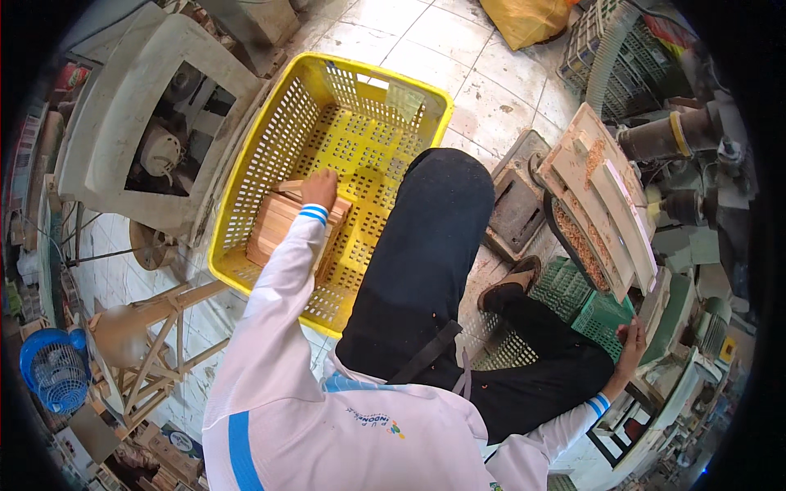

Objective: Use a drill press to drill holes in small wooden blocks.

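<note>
My left hand (321, 189) reaches into a yellow plastic crate (446, 102), its fingers closed on the end of a wooden piece (286, 195). Just below it, a stack of reddish-brown wooden pieces (274, 225) lies in the crate's near left part, partly hidden by my sleeve. My right hand (631, 345) is out to the right beside a green plastic basket (602, 315). Its fingers are partly extended and appear to hold nothing; whether they touch the basket's rim I cannot tell.
A machine with a wooden table (602, 200) strewn with wood shavings stands right of my knee. A pale machine housing (155, 106) with an open cavity is left of the crate. A wooden frame (160, 352) and a blue fan (56, 372) sit lower left. Tiled floor (442, 41) lies beyond.
</note>
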The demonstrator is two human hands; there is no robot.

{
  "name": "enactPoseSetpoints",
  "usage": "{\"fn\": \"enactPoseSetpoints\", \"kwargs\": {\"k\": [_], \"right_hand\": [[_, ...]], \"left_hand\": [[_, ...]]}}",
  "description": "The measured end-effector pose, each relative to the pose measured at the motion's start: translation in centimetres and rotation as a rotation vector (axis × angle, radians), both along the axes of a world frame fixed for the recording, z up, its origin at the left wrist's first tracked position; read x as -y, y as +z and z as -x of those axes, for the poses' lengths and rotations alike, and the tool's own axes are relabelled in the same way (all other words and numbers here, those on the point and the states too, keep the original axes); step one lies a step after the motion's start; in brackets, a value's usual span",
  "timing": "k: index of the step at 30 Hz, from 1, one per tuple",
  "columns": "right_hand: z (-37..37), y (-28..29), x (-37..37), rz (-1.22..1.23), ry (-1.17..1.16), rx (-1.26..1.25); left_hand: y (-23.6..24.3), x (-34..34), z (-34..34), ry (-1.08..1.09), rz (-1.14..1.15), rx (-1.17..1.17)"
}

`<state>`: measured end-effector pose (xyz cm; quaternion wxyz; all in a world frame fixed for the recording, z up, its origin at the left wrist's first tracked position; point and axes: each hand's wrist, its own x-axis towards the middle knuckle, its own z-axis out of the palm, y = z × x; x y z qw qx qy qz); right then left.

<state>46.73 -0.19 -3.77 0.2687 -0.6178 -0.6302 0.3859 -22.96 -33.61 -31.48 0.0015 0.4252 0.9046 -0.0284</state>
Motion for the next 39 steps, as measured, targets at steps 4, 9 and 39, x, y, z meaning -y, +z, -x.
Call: {"fn": "enactPoseSetpoints", "kwargs": {"k": [4, 9, 39], "right_hand": [[-0.1, 0.5, 0.5, -0.025, 0.022, 0.072], [-0.5, 0.5, 1.0, -0.064, -0.005, -0.009], [16.5, 5.9, 4.7, -0.099, 0.507, -0.479]], "left_hand": [[1.8, -0.8, 5.2, 0.138, -0.172, 0.081], [7.2, -1.6, 9.1, 0.284, -0.283, 0.182], [34.8, -27.4, -20.4, -0.564, -0.908, 1.455]]}}
